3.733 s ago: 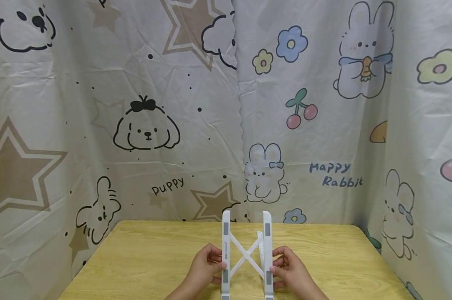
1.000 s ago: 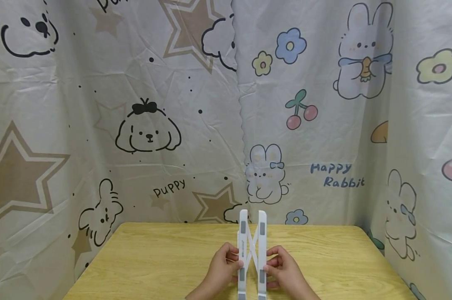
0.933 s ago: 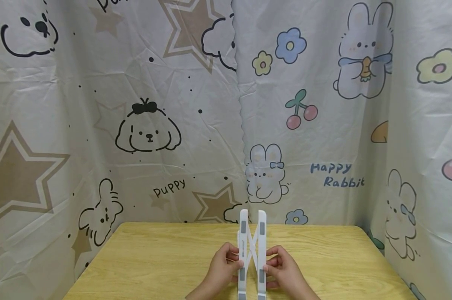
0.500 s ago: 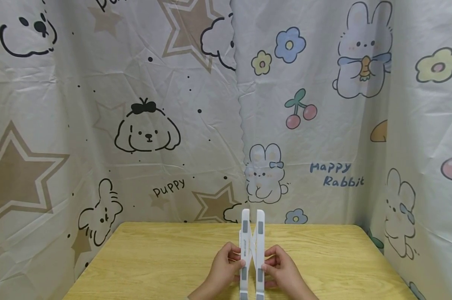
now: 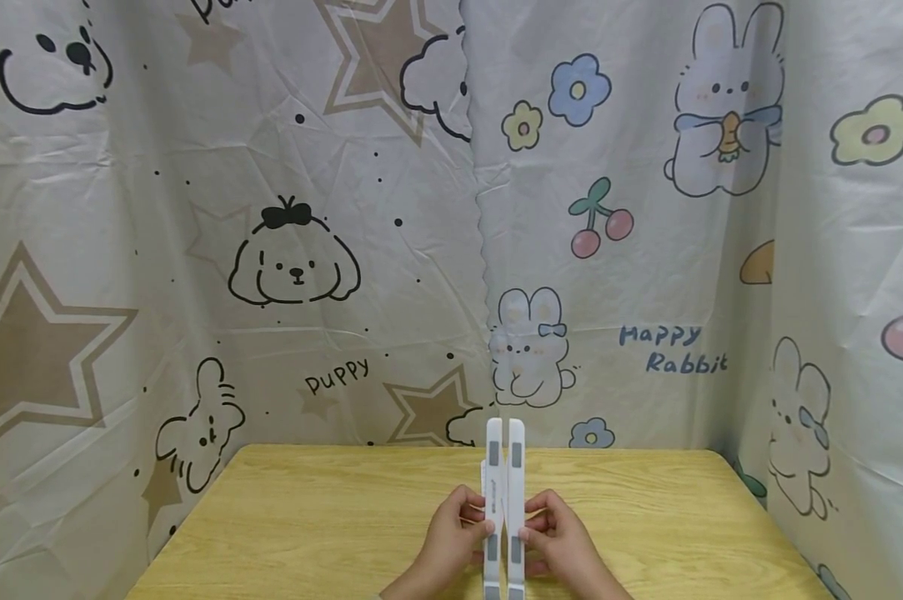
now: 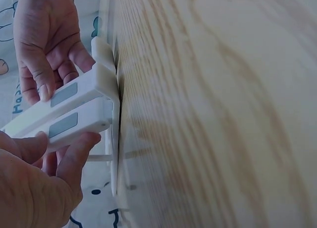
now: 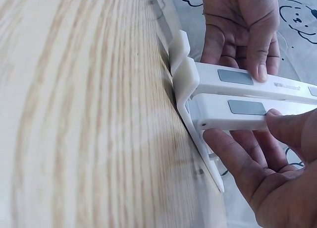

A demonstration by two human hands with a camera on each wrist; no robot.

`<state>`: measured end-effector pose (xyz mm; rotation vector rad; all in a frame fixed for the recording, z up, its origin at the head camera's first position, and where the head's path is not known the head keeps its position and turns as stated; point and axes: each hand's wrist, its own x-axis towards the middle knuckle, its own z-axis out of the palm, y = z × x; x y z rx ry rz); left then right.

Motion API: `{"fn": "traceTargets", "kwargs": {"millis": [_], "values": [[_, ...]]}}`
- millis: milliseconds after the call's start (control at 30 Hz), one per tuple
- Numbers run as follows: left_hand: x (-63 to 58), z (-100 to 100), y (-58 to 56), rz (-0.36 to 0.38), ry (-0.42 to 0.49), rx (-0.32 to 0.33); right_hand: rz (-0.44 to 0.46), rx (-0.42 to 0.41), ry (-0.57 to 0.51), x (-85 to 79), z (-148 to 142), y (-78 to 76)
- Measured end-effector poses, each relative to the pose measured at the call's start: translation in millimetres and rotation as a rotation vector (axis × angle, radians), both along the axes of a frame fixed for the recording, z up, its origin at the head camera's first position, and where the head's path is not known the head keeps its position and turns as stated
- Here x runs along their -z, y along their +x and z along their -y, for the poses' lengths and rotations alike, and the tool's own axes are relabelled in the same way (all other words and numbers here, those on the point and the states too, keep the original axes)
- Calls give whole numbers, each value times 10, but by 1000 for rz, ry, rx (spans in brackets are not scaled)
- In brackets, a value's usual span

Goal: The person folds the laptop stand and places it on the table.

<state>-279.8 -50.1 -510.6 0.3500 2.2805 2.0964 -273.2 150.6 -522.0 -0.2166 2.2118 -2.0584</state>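
Note:
A white folding laptop stand [image 5: 516,493] with grey rubber pads stands on the table in the head view, its two long rails almost side by side with a thin gap between. My left hand [image 5: 449,537] pinches the left rail, thumb on the face turned towards me. On the other side my right hand [image 5: 564,537] grips the right rail in the same way. The left wrist view has the stand's hooked end lips [image 6: 103,53] against the wood. From the right wrist view, the thumb [image 7: 287,126] presses beside a grey pad. The crossed struts are mostly hidden.
The wooden table [image 5: 323,517] extends to both sides of the stand. Behind it hangs a pale curtain [image 5: 421,192] printed with puppies, rabbits and stars, which also closes off the left and right sides.
Both hands have moved towards each other. The stand's rails, wide apart at first with the X-shaped struts spread, have come nearly together, and the struts have folded in between them.

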Motion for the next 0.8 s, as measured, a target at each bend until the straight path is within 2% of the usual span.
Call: {"fn": "traceTargets", "kwargs": {"millis": [267, 600, 800], "values": [[33, -54, 1, -49, -16, -16, -19, 12, -5, -15, 32, 30], [1, -84, 32, -61, -42, -13, -14, 16, -50, -30, 72, 73], [-11, -112, 26, -48, -64, -59, -19, 22, -13, -67, 51, 59]]}}
